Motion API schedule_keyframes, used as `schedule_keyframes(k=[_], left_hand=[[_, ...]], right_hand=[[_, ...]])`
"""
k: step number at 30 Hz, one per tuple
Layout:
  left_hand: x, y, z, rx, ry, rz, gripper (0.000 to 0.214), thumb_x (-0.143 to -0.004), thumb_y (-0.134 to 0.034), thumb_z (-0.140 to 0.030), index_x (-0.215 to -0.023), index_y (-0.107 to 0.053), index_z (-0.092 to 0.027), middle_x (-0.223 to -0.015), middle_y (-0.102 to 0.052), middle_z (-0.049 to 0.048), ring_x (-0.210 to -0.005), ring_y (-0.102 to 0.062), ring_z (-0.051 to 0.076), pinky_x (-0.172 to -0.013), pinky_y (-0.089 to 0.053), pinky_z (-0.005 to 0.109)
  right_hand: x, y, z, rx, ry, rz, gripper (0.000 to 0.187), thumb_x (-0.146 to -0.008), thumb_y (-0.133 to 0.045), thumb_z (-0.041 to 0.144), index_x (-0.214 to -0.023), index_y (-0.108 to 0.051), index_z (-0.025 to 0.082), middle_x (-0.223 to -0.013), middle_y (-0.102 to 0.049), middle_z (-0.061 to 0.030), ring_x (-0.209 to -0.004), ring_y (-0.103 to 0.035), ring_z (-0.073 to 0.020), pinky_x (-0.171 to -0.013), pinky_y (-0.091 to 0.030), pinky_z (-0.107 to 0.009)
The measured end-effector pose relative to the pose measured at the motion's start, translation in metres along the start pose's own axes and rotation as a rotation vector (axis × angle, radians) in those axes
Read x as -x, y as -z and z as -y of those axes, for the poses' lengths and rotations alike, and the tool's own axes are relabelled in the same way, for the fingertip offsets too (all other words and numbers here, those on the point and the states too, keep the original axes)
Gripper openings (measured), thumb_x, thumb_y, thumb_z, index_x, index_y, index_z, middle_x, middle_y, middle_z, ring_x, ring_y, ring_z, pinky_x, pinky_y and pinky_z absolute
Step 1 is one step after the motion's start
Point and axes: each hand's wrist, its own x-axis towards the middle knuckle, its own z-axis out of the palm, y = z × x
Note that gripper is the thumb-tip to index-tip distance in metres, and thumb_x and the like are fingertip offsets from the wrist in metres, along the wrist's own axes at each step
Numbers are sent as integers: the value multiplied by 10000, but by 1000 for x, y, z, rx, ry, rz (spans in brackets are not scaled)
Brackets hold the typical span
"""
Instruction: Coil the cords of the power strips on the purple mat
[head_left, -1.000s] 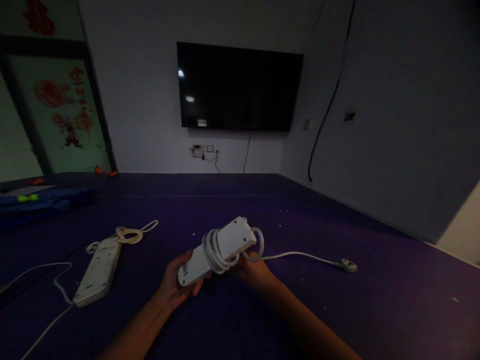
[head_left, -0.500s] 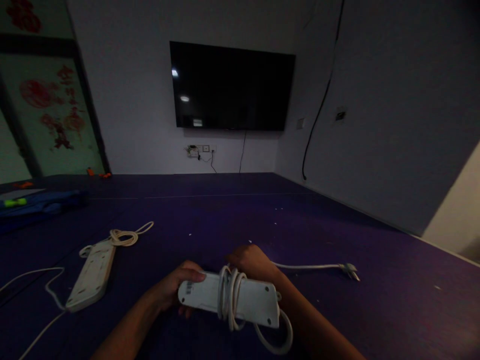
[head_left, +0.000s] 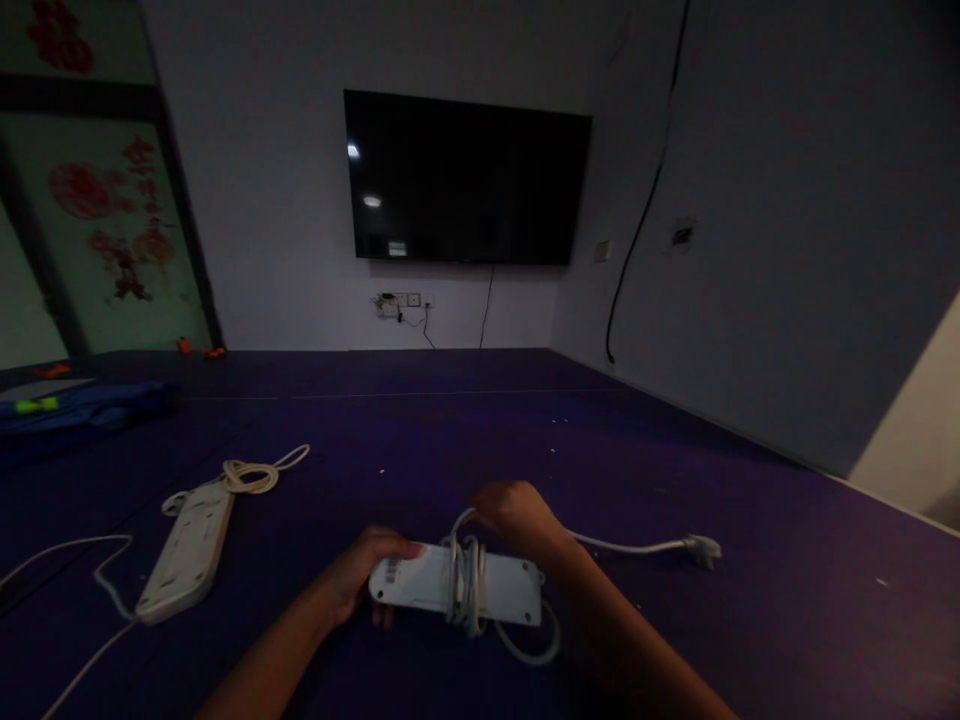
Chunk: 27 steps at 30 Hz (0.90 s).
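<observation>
My left hand [head_left: 376,570] grips the left end of a white power strip [head_left: 506,588], thumb on top and fingers underneath. Several turns of its white cord [head_left: 471,580] wrap around the strip's middle, and a loose loop hangs below the right end. Just above the strip, my right hand [head_left: 511,512] is closed on the cord where it leaves the windings. From there the cord runs right, past my wrist, to a plug [head_left: 703,550] on the purple surface. The right fingertips are partly hidden behind the hand.
A second white power strip [head_left: 187,550] lies at left, its cord coiled [head_left: 255,476] at the far end. Blue cloth [head_left: 112,405] rests farther left on the purple surface [head_left: 420,420]. Small white scraps are scattered about. A television [head_left: 465,180] hangs on the far wall.
My right hand has pulled the cord slightly up and right, raising an arc above the strip. The strip has tilted a little and the hanging loop is smaller. The plug has turned.
</observation>
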Motion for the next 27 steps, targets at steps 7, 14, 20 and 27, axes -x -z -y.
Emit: schedule_keyframes(k=[7,14,20,27], left_hand=[[-4,-3,-1,12,-39,-140,337,-607,-593,-430,-566,-611,-96,-368,-535,42,-250,-472,129,-225,-282,177],[-6,-5,-3,44,-118,-239,334,-597,-626,-427,-546,-591,-98,-378,-546,51,-249,-477,137,-228,-294,189],[-5,-8,-2,101,-209,-327,341,-588,-669,-432,-559,-599,-100,-386,-537,26,-264,-490,140,-242,-314,195],[-3,-11,-3,141,-269,-510,360,-591,-686,-464,-587,-617,-111,-408,-552,13,-296,-509,150,-270,-334,210]], right_hand=[[0,-13,-3,-56,52,-275,191,-899,-474,235,-895,-656,178,-798,-692,-43,-732,-636,-138,-616,-393,-219],[0,-23,2,-49,116,-511,233,-906,-433,207,-852,-656,166,-703,-668,-48,-614,-596,-121,-573,-405,-209],[0,-18,11,-223,92,-560,257,-918,-393,214,-967,-641,163,-776,-673,-63,-669,-611,-131,-612,-447,-218],[-2,-29,25,-259,56,-459,318,-922,-349,186,-1117,-595,140,-820,-667,-94,-725,-613,-152,-664,-487,-239]])
